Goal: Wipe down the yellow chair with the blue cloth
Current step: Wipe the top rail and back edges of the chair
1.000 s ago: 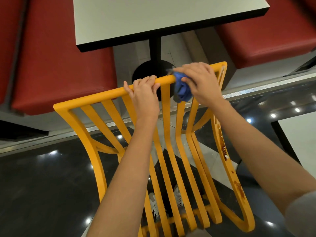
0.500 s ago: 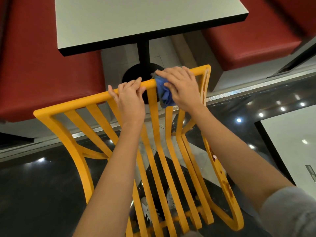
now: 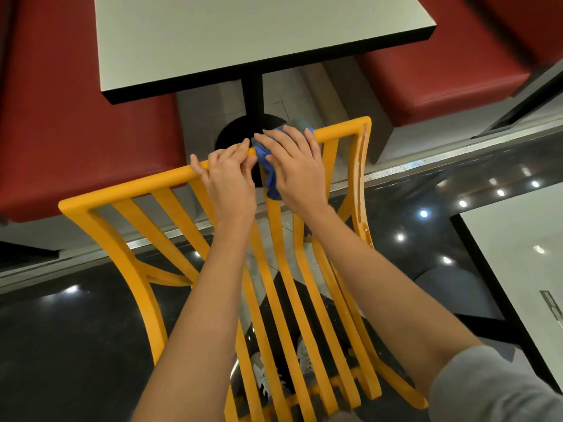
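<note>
The yellow chair (image 3: 122, 239) fills the middle of the view, seen from behind and above its slatted backrest. My left hand (image 3: 228, 181) grips the top rail, fingers curled over it. Just to its right, my right hand (image 3: 295, 169) presses the blue cloth (image 3: 269, 175) onto the same rail, fingers wrapped over the cloth; the two hands nearly touch. A fold of cloth hangs below the rail between the hands. The chair's right post (image 3: 361, 190) shows brownish stains.
A grey table (image 3: 243, 41) on a black pedestal (image 3: 253, 95) stands just beyond the chair. Red bench seats (image 3: 76, 132) flank it left and right (image 3: 441, 77). Another table corner (image 3: 518, 254) is at the right. The floor is dark and glossy; my shoes (image 3: 262, 373) show through the slats.
My right hand slid the cloth leftward along the top rail until it nearly meets my left hand. The left hand kept its grip on the rail.
</note>
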Available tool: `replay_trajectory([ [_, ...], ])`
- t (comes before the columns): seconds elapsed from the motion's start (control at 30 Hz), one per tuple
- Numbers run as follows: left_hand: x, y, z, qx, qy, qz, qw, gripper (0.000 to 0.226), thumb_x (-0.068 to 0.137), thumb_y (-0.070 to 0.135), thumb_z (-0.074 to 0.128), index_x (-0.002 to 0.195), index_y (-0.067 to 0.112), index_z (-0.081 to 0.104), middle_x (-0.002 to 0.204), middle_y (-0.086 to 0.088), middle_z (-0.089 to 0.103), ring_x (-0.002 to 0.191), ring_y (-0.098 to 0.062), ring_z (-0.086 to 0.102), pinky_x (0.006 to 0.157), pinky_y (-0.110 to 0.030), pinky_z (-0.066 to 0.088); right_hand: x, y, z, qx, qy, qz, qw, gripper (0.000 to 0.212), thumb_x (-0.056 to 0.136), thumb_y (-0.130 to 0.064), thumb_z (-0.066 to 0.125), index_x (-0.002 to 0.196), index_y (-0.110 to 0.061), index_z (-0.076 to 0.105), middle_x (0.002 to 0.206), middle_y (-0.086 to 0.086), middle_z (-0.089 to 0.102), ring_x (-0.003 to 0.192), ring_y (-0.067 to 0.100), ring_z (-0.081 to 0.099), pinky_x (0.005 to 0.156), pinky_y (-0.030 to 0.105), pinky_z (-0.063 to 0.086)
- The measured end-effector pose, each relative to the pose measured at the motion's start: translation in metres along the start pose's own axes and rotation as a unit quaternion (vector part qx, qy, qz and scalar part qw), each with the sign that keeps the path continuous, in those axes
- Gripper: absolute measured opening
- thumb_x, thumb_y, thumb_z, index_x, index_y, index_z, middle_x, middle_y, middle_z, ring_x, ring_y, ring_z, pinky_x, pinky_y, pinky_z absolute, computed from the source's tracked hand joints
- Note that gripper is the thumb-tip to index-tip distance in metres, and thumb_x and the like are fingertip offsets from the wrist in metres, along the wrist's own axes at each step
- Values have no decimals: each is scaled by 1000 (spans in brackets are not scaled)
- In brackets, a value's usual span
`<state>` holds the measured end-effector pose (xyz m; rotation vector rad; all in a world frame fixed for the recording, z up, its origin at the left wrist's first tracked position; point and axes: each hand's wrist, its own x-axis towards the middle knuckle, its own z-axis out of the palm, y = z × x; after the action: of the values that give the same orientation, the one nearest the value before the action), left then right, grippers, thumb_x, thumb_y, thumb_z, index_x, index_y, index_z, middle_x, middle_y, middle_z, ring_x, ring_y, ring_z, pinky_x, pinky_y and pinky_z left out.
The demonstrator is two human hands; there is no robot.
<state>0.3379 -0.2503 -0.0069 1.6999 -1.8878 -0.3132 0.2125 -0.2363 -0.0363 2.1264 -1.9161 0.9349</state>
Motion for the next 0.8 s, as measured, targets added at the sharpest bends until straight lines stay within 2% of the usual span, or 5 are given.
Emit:
replay_trajectory([
  [0.1,0,0,-1,-4,-6,-3,1000,34,98,29,53,131,23,62,125,1,65,122,-21,50,118,-51,2,-3,41,-9,-35,25,68,997,42,98,-22,41,139,-21,51,139,1,54,138,21,39,118,42,21],
  [0.27,0,2,1,-6,-4,-11,1000,33,98,30,53,130,23,62,124,1,65,122,-21,49,118,-52,2,1,76,-17,104,129,291,942,41,105,-26,37,144,-18,46,155,5,35,148,23,19,120,33,19],
  [0.43,0,1,2,-10,-1,-10,1000,33,98,30,53,129,23,62,123,1,65,122,-21,49,118,-52,1,-11,71,-10,131,84,213,965,45,107,-15,35,151,-11,30,161,9,20,150,24,6,121,49,14],
  [0.67,0,0,4,-20,1,-9,1000,32,98,29,53,128,23,64,121,1,66,121,-21,49,118,-52,0,2,82,-20,220,193,332,897,38,102,-10,42,139,-7,51,147,14,44,138,21,39,113,19,32],
  [0.8,1,0,3,-26,2,-9,1000,31,98,28,54,126,23,65,121,1,66,121,-21,49,118,-53,2,-7,80,-17,180,167,258,934,39,101,-12,45,140,-8,50,150,7,41,143,25,32,114,12,23],
])
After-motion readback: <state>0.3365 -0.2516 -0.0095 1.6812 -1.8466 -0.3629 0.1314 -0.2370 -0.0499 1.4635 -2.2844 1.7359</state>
